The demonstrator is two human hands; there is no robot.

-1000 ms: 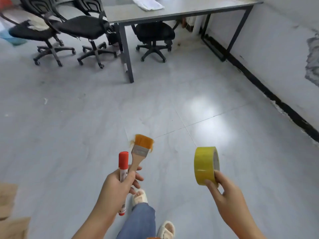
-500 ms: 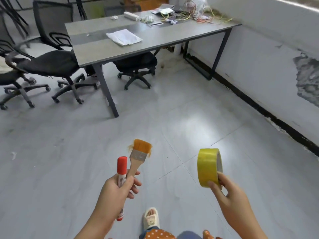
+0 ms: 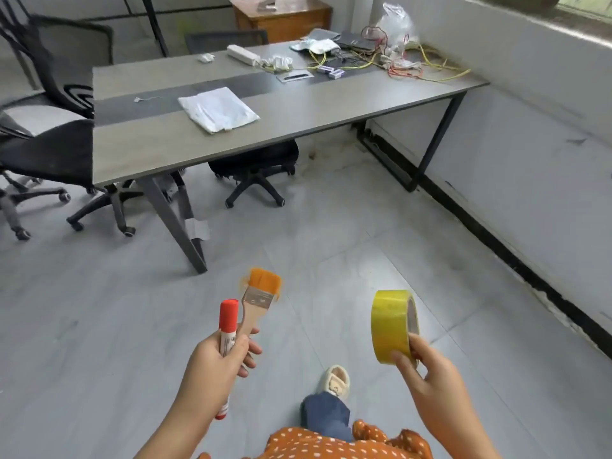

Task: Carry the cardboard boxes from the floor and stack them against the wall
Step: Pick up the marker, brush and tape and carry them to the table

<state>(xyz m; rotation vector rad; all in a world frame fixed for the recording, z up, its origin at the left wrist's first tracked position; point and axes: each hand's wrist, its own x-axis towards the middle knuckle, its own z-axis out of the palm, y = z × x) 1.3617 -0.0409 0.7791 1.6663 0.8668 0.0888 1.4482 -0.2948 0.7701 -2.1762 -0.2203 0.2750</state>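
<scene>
Head view: left hand (image 3: 217, 359) grips marker (image 3: 227, 329) & brush (image 3: 256, 301) upright

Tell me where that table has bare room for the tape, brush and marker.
Free: the table's near-left end, between the chair-side edge and the white folded cloth, and the near edge right of the cloth. Crowded: the far right corner, under tangled wires and a plastic bag.

Table (image 3: 139, 150) ahead, right end near wall (image 3: 530, 144). Folded cloth (image 3: 218, 109) mid-table toward the near edge; cable tangle (image 3: 397, 64) at far right corner. Chairs (image 3: 49, 150) at left edge, one (image 3: 255, 167) under table. Cabinet (image 3: 281, 18) behind.
</scene>
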